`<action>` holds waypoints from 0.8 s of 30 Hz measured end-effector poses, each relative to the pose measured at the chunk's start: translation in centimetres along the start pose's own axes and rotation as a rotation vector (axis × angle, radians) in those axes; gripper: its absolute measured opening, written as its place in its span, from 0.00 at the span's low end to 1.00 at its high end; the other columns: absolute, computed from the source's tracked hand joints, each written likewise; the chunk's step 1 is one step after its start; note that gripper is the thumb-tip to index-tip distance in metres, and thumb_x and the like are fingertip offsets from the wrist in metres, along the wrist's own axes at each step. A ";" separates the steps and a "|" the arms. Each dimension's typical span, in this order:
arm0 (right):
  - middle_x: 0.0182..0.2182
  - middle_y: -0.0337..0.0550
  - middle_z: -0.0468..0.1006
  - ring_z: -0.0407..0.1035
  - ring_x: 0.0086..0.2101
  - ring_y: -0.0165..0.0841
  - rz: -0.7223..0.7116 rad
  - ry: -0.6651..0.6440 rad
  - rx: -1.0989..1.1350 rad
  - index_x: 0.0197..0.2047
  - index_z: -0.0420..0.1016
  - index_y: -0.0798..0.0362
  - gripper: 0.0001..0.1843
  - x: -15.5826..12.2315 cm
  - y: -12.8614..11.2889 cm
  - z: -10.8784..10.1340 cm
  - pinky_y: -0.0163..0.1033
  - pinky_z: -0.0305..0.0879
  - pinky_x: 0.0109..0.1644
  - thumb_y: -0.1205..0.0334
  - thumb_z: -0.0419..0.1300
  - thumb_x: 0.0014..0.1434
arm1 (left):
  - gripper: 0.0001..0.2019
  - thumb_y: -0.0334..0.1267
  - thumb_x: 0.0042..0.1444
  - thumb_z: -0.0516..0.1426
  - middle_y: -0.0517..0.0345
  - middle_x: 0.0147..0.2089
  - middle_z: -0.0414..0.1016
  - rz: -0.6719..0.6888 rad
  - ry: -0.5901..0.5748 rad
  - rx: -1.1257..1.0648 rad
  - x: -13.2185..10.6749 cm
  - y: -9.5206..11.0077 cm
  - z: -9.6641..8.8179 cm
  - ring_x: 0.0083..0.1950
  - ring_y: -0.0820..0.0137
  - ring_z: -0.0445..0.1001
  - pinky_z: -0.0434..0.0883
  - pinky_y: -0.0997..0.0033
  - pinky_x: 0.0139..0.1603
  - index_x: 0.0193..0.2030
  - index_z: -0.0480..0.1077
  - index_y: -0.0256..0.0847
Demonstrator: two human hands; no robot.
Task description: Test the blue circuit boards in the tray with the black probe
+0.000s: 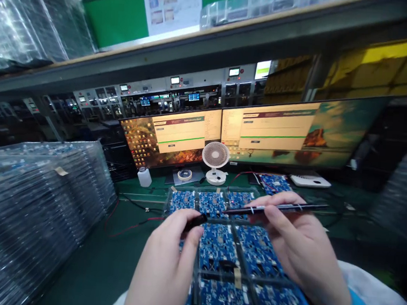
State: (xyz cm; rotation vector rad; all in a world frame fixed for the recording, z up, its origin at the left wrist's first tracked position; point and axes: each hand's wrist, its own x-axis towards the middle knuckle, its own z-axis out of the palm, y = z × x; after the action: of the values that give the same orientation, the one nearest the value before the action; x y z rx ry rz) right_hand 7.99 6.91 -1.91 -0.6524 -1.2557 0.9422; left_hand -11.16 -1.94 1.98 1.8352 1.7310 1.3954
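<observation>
My right hand (293, 241) is closed around a dark marker pen (286, 207), held nearly level with its tip pointing left. Pinched between the thumb and fingers of my left hand (169, 256) is a small black pen cap (196, 221). Pen tip and cap are apart, with a short gap between them. Beneath both hands lies a clear tray (237, 244) divided into compartments, with blue circuit boards (217, 241) in them. My hands hide parts of the tray's left and right sides.
Tall stacks of clear trays (37, 216) stand at the left, with another stack (398, 201) at the right edge. Behind the boards are a small white fan (215, 155), a white bottle (144, 177), a tape roll (184, 175) and two monitors (273, 134). A shelf (182, 45) crosses above.
</observation>
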 end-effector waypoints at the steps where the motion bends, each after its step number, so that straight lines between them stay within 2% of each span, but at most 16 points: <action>1: 0.31 0.41 0.75 0.71 0.31 0.37 -0.018 -0.023 0.007 0.33 0.66 0.45 0.16 -0.4 -1.0 -0.4 0.43 0.73 0.33 0.45 0.66 0.53 | 0.08 0.40 0.56 0.57 0.54 0.41 0.80 0.017 -0.033 0.037 0.1 0.0 0.2 0.39 0.61 0.77 0.75 0.62 0.38 0.42 0.74 0.48; 5: 0.32 0.41 0.75 0.71 0.32 0.35 -0.055 -0.090 -0.016 0.35 0.66 0.44 0.12 -1.7 -2.9 -2.1 0.39 0.74 0.34 0.49 0.64 0.56 | 0.09 0.40 0.57 0.55 0.54 0.43 0.80 0.048 -0.109 0.072 0.3 0.8 1.2 0.43 0.60 0.77 0.75 0.61 0.42 0.43 0.74 0.48; 10: 0.33 0.39 0.76 0.72 0.36 0.33 -0.102 -0.120 -0.018 0.36 0.67 0.46 0.08 -2.2 -4.3 -3.8 0.35 0.72 0.38 0.54 0.61 0.61 | 0.10 0.39 0.61 0.50 0.56 0.45 0.77 0.009 -0.302 0.151 -0.1 2.7 2.2 0.47 0.63 0.75 0.72 0.63 0.47 0.45 0.71 0.48; 13: 0.32 0.38 0.76 0.72 0.34 0.29 -0.147 -0.174 -0.093 0.36 0.68 0.47 0.07 -2.6 -5.2 -4.4 0.31 0.70 0.38 0.56 0.61 0.61 | 0.11 0.38 0.61 0.49 0.58 0.46 0.76 0.053 -0.401 0.149 -0.6 4.1 3.1 0.48 0.65 0.74 0.70 0.65 0.49 0.46 0.69 0.48; 15: 0.31 0.38 0.75 0.72 0.33 0.29 -0.139 -0.199 -0.106 0.35 0.69 0.47 0.07 -3.2 -5.6 -4.9 0.31 0.70 0.37 0.55 0.61 0.61 | 0.11 0.38 0.62 0.48 0.58 0.44 0.77 0.100 -0.467 0.134 -1.0 5.0 4.0 0.45 0.66 0.74 0.69 0.67 0.45 0.45 0.69 0.47; 18: 0.31 0.38 0.74 0.71 0.33 0.31 -0.127 -0.231 -0.035 0.37 0.69 0.45 0.06 -4.2 -5.8 -6.5 0.34 0.71 0.35 0.54 0.61 0.61 | 0.11 0.39 0.62 0.45 0.57 0.36 0.76 0.170 -0.531 0.054 -1.7 6.4 5.9 0.36 0.68 0.73 0.65 0.71 0.35 0.39 0.68 0.43; 21: 0.29 0.40 0.74 0.71 0.33 0.35 -0.205 -0.236 -0.006 0.39 0.70 0.44 0.05 -5.5 -6.0 -8.8 0.39 0.72 0.36 0.56 0.61 0.61 | 0.14 0.44 0.63 0.45 0.58 0.31 0.73 0.210 -0.562 -0.112 -2.7 7.2 7.8 0.31 0.70 0.70 0.61 0.72 0.31 0.36 0.68 0.41; 24: 0.28 0.41 0.74 0.71 0.32 0.39 -0.272 -0.252 0.016 0.43 0.71 0.42 0.07 -6.8 -6.0 -10.8 0.45 0.72 0.35 0.57 0.62 0.60 | 0.18 0.50 0.62 0.45 0.58 0.29 0.73 0.219 -0.637 -0.200 -3.6 7.6 8.6 0.29 0.71 0.69 0.60 0.73 0.30 0.38 0.70 0.41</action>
State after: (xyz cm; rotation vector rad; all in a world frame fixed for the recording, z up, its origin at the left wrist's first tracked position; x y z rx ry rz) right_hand 19.64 -1.02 -2.56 -0.3442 -1.5151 0.8227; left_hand 0.78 -3.55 1.59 2.0885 1.0635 0.8583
